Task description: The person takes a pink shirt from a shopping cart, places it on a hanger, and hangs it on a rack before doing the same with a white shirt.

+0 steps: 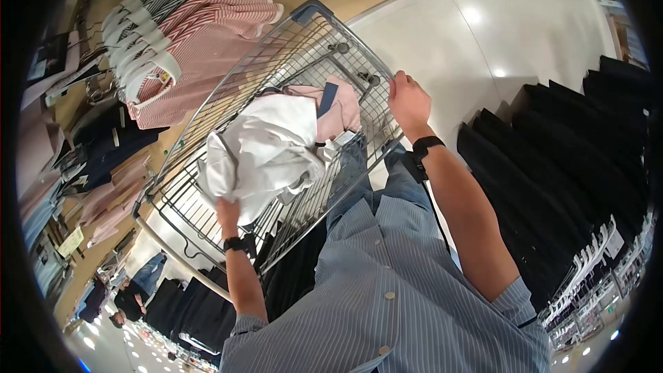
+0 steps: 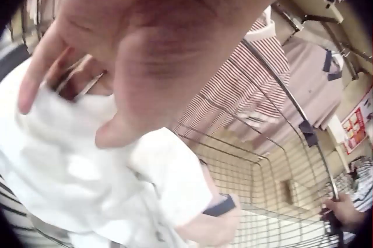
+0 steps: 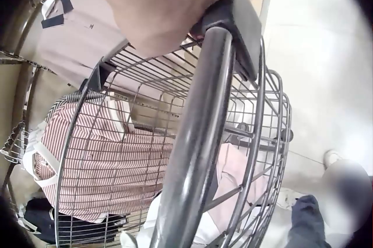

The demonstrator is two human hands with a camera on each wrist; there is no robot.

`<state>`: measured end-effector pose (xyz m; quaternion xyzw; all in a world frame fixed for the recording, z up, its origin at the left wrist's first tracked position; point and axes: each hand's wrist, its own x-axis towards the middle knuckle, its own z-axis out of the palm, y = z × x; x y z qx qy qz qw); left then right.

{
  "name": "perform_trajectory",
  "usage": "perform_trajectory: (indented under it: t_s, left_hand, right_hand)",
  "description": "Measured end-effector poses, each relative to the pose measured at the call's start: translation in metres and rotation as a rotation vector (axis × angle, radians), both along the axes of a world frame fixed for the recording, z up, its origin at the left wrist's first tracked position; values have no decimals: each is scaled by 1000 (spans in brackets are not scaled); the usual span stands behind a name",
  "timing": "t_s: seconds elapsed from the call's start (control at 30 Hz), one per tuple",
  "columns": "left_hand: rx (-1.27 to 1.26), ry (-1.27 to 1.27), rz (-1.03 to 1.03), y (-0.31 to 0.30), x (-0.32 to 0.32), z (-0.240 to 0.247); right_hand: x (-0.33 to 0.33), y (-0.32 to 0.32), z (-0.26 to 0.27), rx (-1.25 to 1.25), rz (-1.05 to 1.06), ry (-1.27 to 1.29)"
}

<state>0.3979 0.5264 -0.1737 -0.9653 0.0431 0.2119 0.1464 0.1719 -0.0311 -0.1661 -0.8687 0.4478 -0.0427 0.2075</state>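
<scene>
My left hand (image 1: 228, 215) holds a crumpled white garment (image 1: 269, 141) in the wire shopping cart (image 1: 314, 10). In the left wrist view its thumb (image 2: 116, 134) and fingers are bent into the white cloth (image 2: 76, 184). Beside that garment lies a folded pink one (image 1: 343, 112) with a dark blue band. My right hand (image 1: 409, 100) grips the cart's side rim. The right wrist view has this hand (image 3: 160, 15) at the black corner piece (image 3: 242, 32), above the thick metal rail (image 3: 201, 125); most of its fingers are hidden there.
Striped polo shirts (image 1: 207, 48) hang along the cart's far side. Black trousers (image 1: 552, 145) hang in a row at my right. The cart's pale handlebar (image 1: 181, 257) lies at lower left. Another person (image 1: 128, 302) stands further back. Glossy floor tiles (image 1: 476, 34) stretch past the cart.
</scene>
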Motion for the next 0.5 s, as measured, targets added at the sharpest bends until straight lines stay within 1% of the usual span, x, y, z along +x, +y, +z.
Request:
perform_trajectory:
  t_s: [0.03,0.07,0.1,0.13,0.17,0.2,0.23,0.27,0.33,0.4,0.43,0.5]
  left_hand:
    - [-9,254,-35,-31,-9,5]
    - [-51,379,-92,-63,-18,3]
    - [-164,527,69,-97,-23,-2]
    - [-165,475,-264,-104,-25,-35]
    - [-82,423,-291,-148,-28,-38]
    - [-179,243,-315,-186,-34,-46]
    - [-378,139,-542,-197,-24,-89]
    - [-557,226,-514,-242,-20,-86]
    - [-750,217,-660,-290,-20,-125]
    - [-437,374,-746,-326,-19,-133]
    - [-398,359,-787,-331,-19,-146]
    - [-245,432,-800,-331,-12,-170]
  right_hand:
    - [0,1,0,-10,-1,-9]
    - [-1,1,2,-6,0,6]
    - [1,2,3,-4,3,19]
    - [2,2,4,-3,8,32]
    - [3,1,4,-6,5,40]
    - [4,3,3,-5,5,49]
    - [6,3,3,-7,5,56]
    - [7,2,2,-14,3,54]
    - [6,4,1,-22,-1,56]
    - [3,4,0,-23,7,41]
    - [4,3,-1,-23,10,28]
    - [4,4,-3,-49,2,54]
